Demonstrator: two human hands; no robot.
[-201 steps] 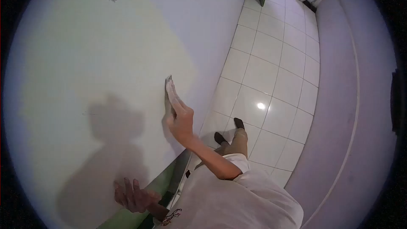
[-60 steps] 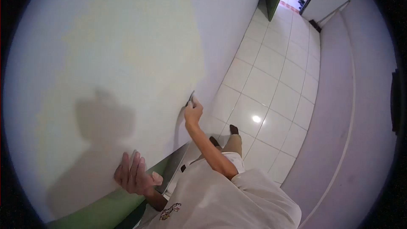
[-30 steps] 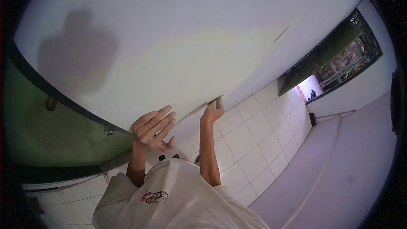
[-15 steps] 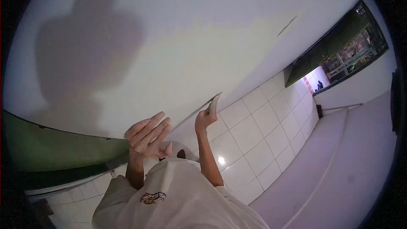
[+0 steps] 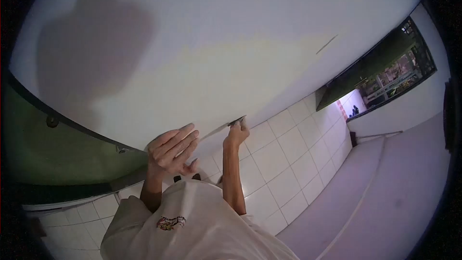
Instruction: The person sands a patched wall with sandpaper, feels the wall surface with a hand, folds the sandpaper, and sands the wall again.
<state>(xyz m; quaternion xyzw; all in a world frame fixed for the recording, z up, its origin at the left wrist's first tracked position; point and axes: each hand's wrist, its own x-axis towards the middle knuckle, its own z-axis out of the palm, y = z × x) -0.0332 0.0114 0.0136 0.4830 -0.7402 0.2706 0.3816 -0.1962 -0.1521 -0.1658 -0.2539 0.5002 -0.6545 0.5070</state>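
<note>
Wall (image 5: 216, 5): painted, matt, mostly smooth. Yellowish patch (image 5: 231, 77) on wall: matt too, slightly blotchy. Thin dark line (image 5: 327, 44) on wall's far part: scratch or stain, can't tell. Blade (image 5: 237, 121) by wall's lower edge: thin, dark, looks metal; finish too small to read. Floor (image 5: 279, 149) below wall: tile, ceramic-looking, glossy, glare showing, thin grout lines. Green panel (image 5: 82, 144) left of wall: smooth, low sheen; latch (image 5: 121, 149) near wall's edge looks metal. Shirt (image 5: 202, 221) below wall: cloth, matt, soft folds; logo (image 5: 171, 223) printed or stitched, unclear. Second wall (image 5: 332, 207) opposite wall: matt paint, faint smudges.
</note>
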